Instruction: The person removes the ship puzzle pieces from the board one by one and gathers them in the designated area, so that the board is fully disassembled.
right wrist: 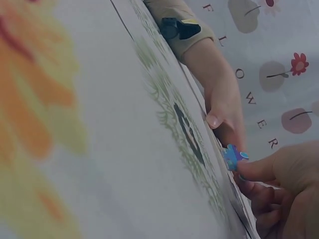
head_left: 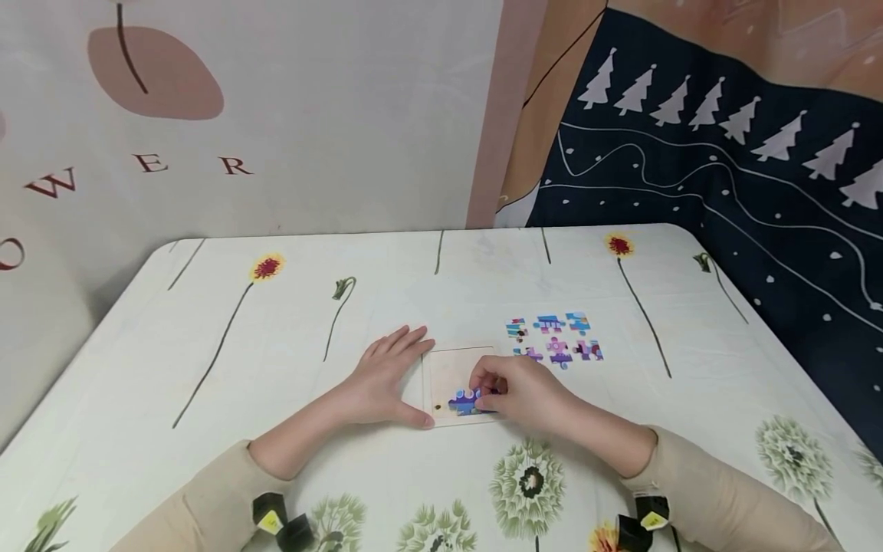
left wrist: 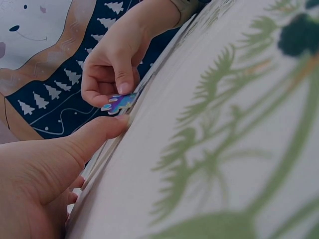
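A shallow square puzzle tray (head_left: pixel 451 370) lies flat on the table in the head view. My left hand (head_left: pixel 386 379) spreads along the tray's left side, fingertips near its far corner and thumb at its near left corner. My right hand (head_left: pixel 527 391) pinches a purple and blue jigsaw piece (head_left: pixel 464 402) between thumb and fingers over the tray's near part. The same piece shows tilted under the right thumb in the left wrist view. Part of it, and the tray's right side, are hidden behind the right hand.
Right of the tray, several loose jigsaw pieces (head_left: pixel 557 351) lie in two rough rows, the nearer row partly behind the right hand. A white flower-print cloth (head_left: pixel 276 337) covers the table. A wall hanging (head_left: pixel 345 115) rises behind its far edge.
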The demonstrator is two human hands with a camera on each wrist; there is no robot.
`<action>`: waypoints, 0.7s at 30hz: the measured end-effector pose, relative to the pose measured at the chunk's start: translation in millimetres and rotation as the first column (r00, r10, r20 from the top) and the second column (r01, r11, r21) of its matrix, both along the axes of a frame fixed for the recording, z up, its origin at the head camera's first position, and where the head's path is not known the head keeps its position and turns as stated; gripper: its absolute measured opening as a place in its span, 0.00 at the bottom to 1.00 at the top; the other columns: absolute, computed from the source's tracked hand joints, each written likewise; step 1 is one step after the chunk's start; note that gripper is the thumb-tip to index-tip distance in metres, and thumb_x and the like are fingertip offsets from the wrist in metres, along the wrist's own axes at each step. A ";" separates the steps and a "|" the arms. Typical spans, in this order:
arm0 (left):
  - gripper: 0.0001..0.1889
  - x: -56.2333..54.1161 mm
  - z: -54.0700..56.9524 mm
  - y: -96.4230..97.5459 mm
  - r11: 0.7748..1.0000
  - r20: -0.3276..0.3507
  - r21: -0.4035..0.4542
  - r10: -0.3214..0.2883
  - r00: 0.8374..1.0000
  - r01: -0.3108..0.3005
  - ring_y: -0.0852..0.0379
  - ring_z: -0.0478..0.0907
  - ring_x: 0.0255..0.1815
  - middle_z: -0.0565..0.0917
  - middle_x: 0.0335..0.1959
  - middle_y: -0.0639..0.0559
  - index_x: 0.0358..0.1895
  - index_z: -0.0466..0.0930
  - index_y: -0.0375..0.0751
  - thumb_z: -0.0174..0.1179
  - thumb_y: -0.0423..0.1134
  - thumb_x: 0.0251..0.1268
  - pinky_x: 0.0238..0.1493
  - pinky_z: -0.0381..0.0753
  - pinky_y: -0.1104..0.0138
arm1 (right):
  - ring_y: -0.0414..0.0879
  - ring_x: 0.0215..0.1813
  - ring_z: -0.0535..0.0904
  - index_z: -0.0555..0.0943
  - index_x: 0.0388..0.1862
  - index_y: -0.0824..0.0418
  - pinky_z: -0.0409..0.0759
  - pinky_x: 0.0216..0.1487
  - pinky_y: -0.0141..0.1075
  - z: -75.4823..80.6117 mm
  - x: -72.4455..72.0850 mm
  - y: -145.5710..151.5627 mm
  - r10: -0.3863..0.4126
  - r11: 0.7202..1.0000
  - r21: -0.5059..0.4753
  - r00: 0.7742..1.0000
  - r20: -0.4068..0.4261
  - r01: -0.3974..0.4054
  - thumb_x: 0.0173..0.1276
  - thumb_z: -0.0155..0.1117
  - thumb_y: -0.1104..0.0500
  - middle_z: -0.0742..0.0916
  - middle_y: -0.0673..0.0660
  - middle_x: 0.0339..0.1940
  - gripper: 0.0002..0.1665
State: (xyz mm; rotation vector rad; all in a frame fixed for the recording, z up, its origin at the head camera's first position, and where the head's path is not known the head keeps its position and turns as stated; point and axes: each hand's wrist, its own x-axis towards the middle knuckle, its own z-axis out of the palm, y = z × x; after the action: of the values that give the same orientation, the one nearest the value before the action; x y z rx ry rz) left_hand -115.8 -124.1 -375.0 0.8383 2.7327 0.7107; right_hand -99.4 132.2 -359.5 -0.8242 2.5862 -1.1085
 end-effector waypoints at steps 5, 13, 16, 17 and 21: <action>0.57 -0.1 -0.1 0.8 1.000 -0.001 -0.003 0.001 1.000 -0.001 0.44 0.39 0.76 0.51 0.76 0.46 0.73 0.58 0.41 0.74 0.61 0.37 0.70 0.41 0.44 | 0.39 0.26 0.75 0.80 0.35 0.51 0.77 0.30 0.34 3.5 -2.7 2.5 -0.017 0.999 -0.041 0.999 0.046 0.019 0.59 0.71 0.63 0.81 0.41 0.27 0.10; 0.57 -0.2 -0.7 0.6 1.000 0.004 -0.003 0.004 1.000 -0.004 0.44 0.40 0.76 0.51 0.76 0.46 0.73 0.58 0.40 0.73 0.62 0.37 0.69 0.41 0.43 | 0.42 0.24 0.73 0.82 0.36 0.54 0.74 0.27 0.34 7.1 -2.9 12.0 -0.031 0.994 -0.103 0.995 0.093 0.041 0.60 0.70 0.64 0.82 0.45 0.29 0.08; 0.57 0.2 0.5 0.8 1.000 0.004 -0.003 0.004 1.000 -0.004 0.44 0.40 0.76 0.51 0.76 0.46 0.73 0.58 0.40 0.74 0.61 0.37 0.70 0.41 0.44 | 0.41 0.23 0.71 0.82 0.36 0.52 0.72 0.25 0.32 7.4 -2.4 18.6 -0.054 0.994 -0.088 0.995 0.088 0.061 0.60 0.71 0.63 0.83 0.44 0.29 0.08; 0.57 0.2 0.6 0.9 1.000 0.004 -0.001 0.003 1.000 -0.003 0.44 0.40 0.76 0.51 0.76 0.46 0.73 0.58 0.40 0.74 0.61 0.37 0.70 0.41 0.44 | 0.41 0.23 0.70 0.82 0.35 0.52 0.71 0.24 0.32 7.5 -2.6 21.2 -0.061 0.994 -0.083 0.994 0.089 0.068 0.59 0.71 0.63 0.83 0.44 0.29 0.08; 0.56 0.2 0.1 1.1 1.000 0.004 0.006 0.002 1.000 -0.002 0.44 0.40 0.76 0.52 0.76 0.46 0.73 0.59 0.40 0.74 0.61 0.37 0.69 0.42 0.44 | 0.41 0.22 0.69 0.82 0.35 0.53 0.69 0.22 0.31 8.5 -3.5 33.2 -0.087 0.992 -0.080 0.992 0.094 0.095 0.59 0.71 0.64 0.83 0.45 0.29 0.08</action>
State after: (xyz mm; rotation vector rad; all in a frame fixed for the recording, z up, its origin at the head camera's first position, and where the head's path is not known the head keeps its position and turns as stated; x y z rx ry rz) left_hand -115.6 -122.9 -374.9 0.8338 2.7297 0.7204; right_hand -102.9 165.4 -351.1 -0.6626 2.5400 -1.2583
